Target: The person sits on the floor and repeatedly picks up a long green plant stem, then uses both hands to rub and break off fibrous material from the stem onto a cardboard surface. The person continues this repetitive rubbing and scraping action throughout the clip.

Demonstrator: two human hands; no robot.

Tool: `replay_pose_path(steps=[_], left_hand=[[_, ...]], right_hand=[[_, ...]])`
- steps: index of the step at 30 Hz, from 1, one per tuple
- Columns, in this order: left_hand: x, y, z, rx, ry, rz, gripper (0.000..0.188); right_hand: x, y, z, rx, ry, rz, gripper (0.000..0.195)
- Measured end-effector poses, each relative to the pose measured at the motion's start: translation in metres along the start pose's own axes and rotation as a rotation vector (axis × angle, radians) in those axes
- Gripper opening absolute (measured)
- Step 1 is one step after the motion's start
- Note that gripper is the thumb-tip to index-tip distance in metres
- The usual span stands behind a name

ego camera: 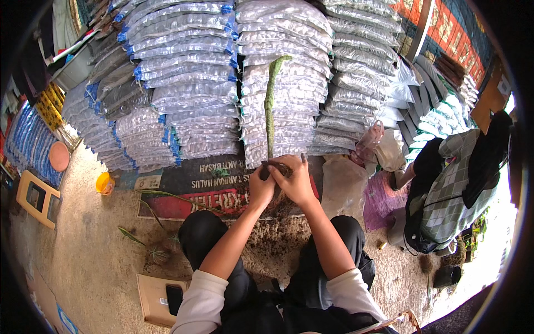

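A long mottled green leaf, like a snake plant's (270, 108), stands upright in front of the stacked bags. My left hand (262, 188) grips its dark base. My right hand (293, 177) is close against the left, its thumb and fingers on the same base and on brown roots. Below the hands, a tangle of roots or fibre (283, 205) hangs over a printed banner (175, 204). Long thin green leaves (179, 194) lie across the banner's left part and the floor. Small spiky plants (158, 254) rest on the floor left of my knee.
Stacks of clear bags of pebbles (283, 92) rise ahead. A person in a checked garment (448, 188) is at the right, beside a purple sheet (381, 198). Left are a yellow cup (104, 183), a plastic stool (25, 190), and cardboard (152, 307) with a phone (174, 298). Soil is scattered between my feet.
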State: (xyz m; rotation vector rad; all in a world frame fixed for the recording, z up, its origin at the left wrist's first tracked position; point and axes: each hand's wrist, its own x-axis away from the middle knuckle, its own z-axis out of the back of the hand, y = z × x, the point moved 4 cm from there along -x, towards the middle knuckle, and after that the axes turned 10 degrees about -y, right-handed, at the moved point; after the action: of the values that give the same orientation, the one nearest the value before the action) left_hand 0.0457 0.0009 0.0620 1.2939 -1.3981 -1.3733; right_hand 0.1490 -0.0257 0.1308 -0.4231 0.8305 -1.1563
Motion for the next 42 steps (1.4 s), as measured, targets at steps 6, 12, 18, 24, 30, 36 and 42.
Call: replay_pose_path(steps=[6, 12, 18, 24, 30, 36, 42], left_hand=[[0.006, 0.017, -0.005, -0.169, -0.038, -0.008, 0.021], [0.0, 0.005, -0.004, -0.124, -0.014, -0.046, 0.03], [-0.011, -0.028, 0.004, 0.135, 0.015, 0.035, 0.045], [0.003, 0.013, -0.006, 0.416, 0.045, -0.036, 0.049], [-0.004, -0.001, 0.002, 0.449, 0.01, 0.171, 0.038], [-0.007, -0.014, 0.001, 0.605, -0.113, 0.22, 0.034], [-0.002, -0.022, -0.01, 0.773, -0.132, 0.262, 0.034]], right_hand=[[-0.002, 0.01, 0.01, -0.273, 0.15, -0.077, 0.023], [-0.001, 0.04, 0.013, -0.565, 0.312, -0.183, 0.019], [0.003, 0.013, 0.013, -0.266, 0.399, -0.029, 0.021], [0.01, -0.012, 0.005, 0.207, 0.185, 0.16, 0.028], [0.016, -0.02, 0.003, 0.207, 0.08, 0.211, 0.029], [0.018, -0.013, 0.001, 0.068, 0.202, 0.16, 0.035], [0.028, -0.008, -0.038, 0.123, 0.126, 0.167, 0.05]])
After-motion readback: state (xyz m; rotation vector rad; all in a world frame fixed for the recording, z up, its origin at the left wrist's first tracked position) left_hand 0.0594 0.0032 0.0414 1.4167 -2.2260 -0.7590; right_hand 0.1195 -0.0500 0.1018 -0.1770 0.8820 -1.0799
